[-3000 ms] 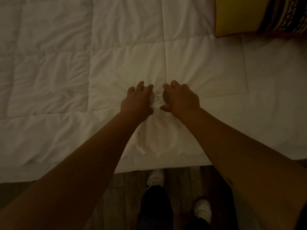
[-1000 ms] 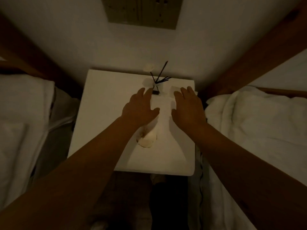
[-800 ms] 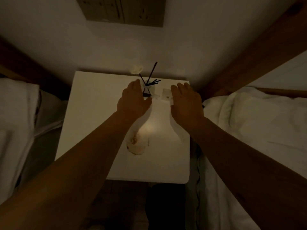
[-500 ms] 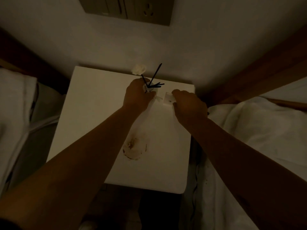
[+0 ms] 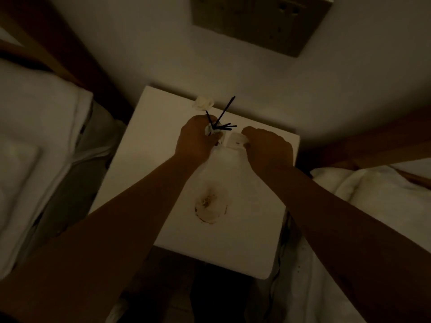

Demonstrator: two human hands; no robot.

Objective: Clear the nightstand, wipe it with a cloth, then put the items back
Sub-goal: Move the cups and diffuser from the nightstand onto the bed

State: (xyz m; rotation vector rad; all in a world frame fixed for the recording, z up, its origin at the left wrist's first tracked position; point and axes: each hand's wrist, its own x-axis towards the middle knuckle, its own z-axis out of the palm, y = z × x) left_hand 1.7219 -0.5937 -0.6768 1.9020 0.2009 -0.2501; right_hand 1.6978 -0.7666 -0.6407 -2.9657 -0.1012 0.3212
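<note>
A white nightstand (image 5: pixel 144 164) stands between two beds in dim light. At its back, my left hand (image 5: pixel 196 138) grips a small reed diffuser bottle (image 5: pixel 210 129) with black sticks (image 5: pixel 224 115) and a white flower (image 5: pixel 204 103) poking out. Just to the right, my right hand (image 5: pixel 268 148) holds a small white box (image 5: pixel 235 140) by its right side. A brownish ring stain (image 5: pixel 210 203) marks the tabletop in front of my hands.
White bedding lies to the left (image 5: pixel 39 145) and right (image 5: pixel 373 206) of the nightstand. A brass switch and socket panel (image 5: pixel 258 22) is on the wall behind. Wooden bed frames (image 5: pixel 363 145) flank the wall. The dark floor (image 5: pixel 210 294) shows below the front edge.
I turned from the bed to the nightstand. Both hands reached to its back; the left closed round the diffuser bottle and the right curled onto the white box.
</note>
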